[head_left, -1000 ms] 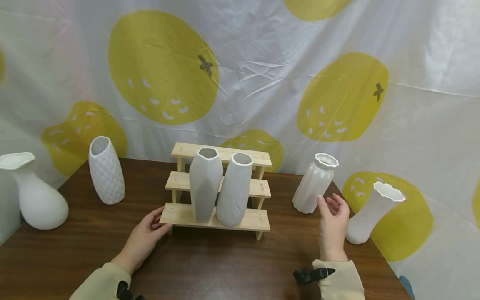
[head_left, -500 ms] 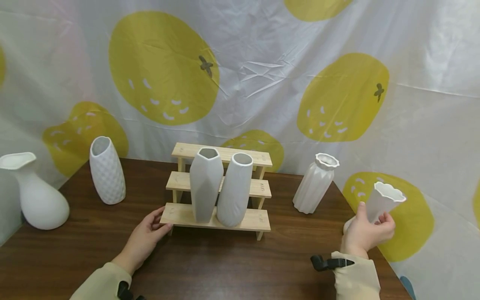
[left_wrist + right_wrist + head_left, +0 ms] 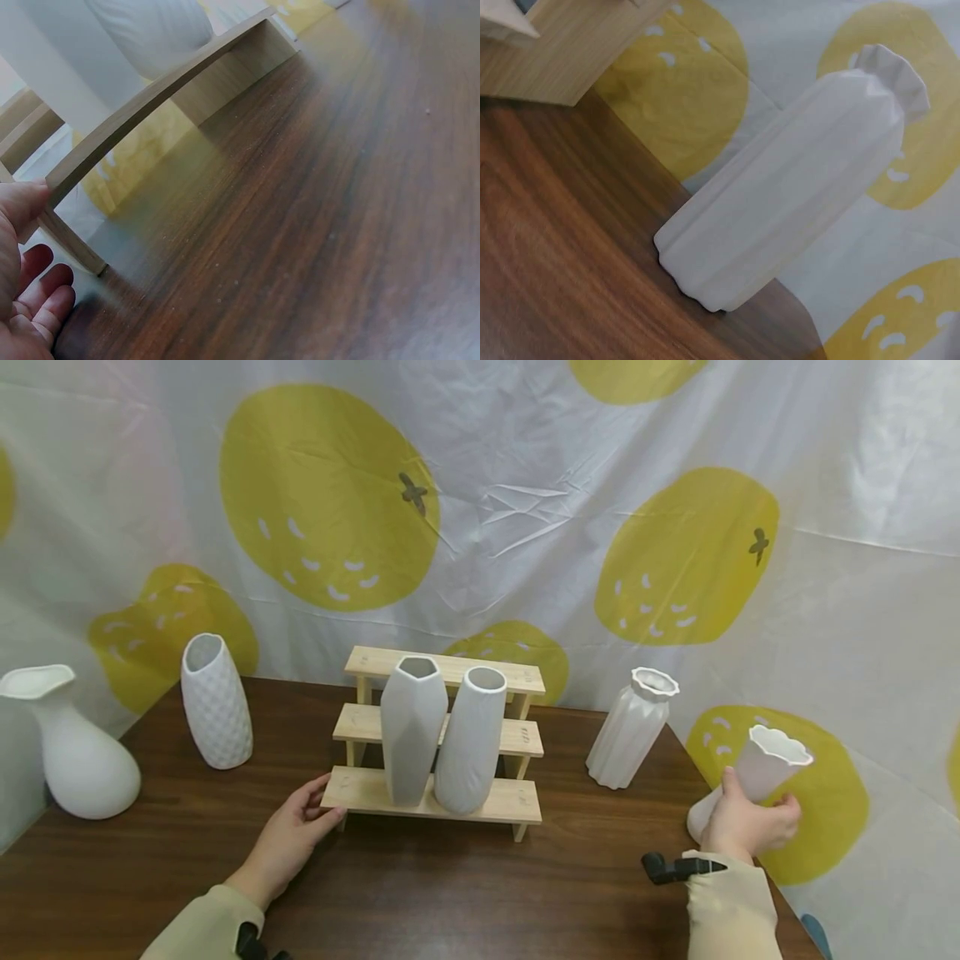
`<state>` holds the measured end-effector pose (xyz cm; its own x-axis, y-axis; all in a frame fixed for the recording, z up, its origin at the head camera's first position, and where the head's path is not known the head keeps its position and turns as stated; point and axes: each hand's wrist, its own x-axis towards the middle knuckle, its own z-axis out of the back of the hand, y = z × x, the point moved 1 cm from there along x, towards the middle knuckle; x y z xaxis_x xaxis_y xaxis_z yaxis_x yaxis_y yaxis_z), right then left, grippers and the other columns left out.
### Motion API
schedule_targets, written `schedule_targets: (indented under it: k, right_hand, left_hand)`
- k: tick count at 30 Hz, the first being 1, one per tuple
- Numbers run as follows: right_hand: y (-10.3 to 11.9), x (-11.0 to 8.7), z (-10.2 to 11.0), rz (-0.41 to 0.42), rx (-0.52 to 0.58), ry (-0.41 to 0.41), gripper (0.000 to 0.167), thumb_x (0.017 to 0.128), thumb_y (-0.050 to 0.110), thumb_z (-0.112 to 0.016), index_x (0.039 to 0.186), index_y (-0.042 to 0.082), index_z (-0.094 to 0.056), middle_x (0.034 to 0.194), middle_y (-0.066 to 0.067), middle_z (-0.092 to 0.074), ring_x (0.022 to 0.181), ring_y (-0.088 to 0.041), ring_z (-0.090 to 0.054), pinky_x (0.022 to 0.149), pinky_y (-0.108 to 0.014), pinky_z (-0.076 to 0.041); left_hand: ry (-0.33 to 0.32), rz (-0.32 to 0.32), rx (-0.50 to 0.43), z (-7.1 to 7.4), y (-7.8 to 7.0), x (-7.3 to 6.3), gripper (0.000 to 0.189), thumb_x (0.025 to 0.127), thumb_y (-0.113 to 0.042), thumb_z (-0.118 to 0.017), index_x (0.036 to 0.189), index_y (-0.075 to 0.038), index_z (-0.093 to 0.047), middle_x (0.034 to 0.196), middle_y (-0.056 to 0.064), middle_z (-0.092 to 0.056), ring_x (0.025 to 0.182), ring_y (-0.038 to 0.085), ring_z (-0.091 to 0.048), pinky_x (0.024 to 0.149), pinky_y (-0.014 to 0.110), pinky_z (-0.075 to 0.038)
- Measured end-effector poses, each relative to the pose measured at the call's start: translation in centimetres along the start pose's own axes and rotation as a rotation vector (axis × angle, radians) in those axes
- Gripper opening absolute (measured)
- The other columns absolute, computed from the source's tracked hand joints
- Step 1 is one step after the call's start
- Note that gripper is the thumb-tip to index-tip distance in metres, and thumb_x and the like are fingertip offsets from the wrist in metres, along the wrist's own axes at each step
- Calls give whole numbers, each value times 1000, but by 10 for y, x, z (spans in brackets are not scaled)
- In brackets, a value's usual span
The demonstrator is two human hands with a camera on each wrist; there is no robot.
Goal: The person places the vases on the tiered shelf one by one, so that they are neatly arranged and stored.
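Note:
My left hand (image 3: 288, 835) grips the left end of the bottom board of a three-tier wooden stand (image 3: 495, 795). In the left wrist view, its thumb lies on the board's edge while the other fingers curl below. On that board stand a faceted white vase (image 3: 408, 735) and a smooth, round-mouthed one (image 3: 472, 743). At the table's right edge, my right hand (image 3: 750, 827) is around the middle of a white vase with a scalloped, flared rim (image 3: 761, 768). The thumb is at the vase's left and the fingers reach past its right; I cannot tell whether they close on it.
A ribbed white vase with a frilled neck (image 3: 628, 735) stands between the stand and the right hand. Left of the stand are a diamond-textured vase (image 3: 217, 710) and a bulbous, long-necked one (image 3: 86, 768). A fruit-patterned cloth (image 3: 517, 510) hangs behind the dark wooden table (image 3: 450, 893).
My right hand has moved right, from beside the ribbed vase to around the scalloped vase, with its fingers now farther right. The left hand and the stand have kept their places.

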<state>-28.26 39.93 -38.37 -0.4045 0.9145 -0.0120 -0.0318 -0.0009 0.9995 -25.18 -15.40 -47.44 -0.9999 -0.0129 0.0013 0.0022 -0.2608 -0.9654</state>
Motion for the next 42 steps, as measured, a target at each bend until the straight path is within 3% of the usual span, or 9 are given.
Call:
schedule_targets:
  k: [4, 9, 18, 26, 42]
  right_hand:
    - [0, 4, -2, -50, 10, 36, 92, 72, 43, -82, 146, 22, -33, 150, 2, -28, 136, -14, -24, 109, -23, -22]
    - [-2, 9, -5, -43, 100, 43, 77, 73, 30, -84, 139, 19, -46, 142, 3, -43, 130, -14, -37, 108, -26, -29]
    - [-3, 10, -5, -30, 164, 90, 76, 77, 18, -82, 141, 20, -41, 146, 4, -39, 132, -12, -34, 110, -27, -27]
    - [-1, 9, -1, -15, 197, 77, 75, 75, 13, -83, 139, 17, -44, 144, 2, -42, 131, -13, -36, 109, -26, -27]
    - [-5, 1, -3, 24, 92, 114, 72, 74, 20, -84, 135, 18, -47, 136, 1, -47, 128, -17, -41, 108, -29, -31]
  left_hand:
    - [0, 3, -1, 0, 0, 1, 74, 93, -37, -64, 150, -7, -29, 137, 18, -47, 115, 27, -51, 89, 35, -47]
    - [0, 3, -2, -1, -1, -1, 74, 92, -37, -64, 150, -6, -30, 136, 18, -48, 115, 27, -51, 89, 35, -47]
    - [3, 3, 2, 0, -3, -1, 74, 92, -39, -64, 150, -7, -30, 136, 18, -47, 116, 28, -50, 89, 35, -47]
    - [-1, -4, 11, -1, -2, 0, 74, 92, -38, -64, 150, -7, -30, 136, 18, -47, 116, 27, -50, 89, 35, -46]
    - [-7, -11, -6, -1, 3, 1, 77, 90, -43, -66, 149, -9, -32, 133, 16, -50, 114, 27, -52, 86, 30, -47]
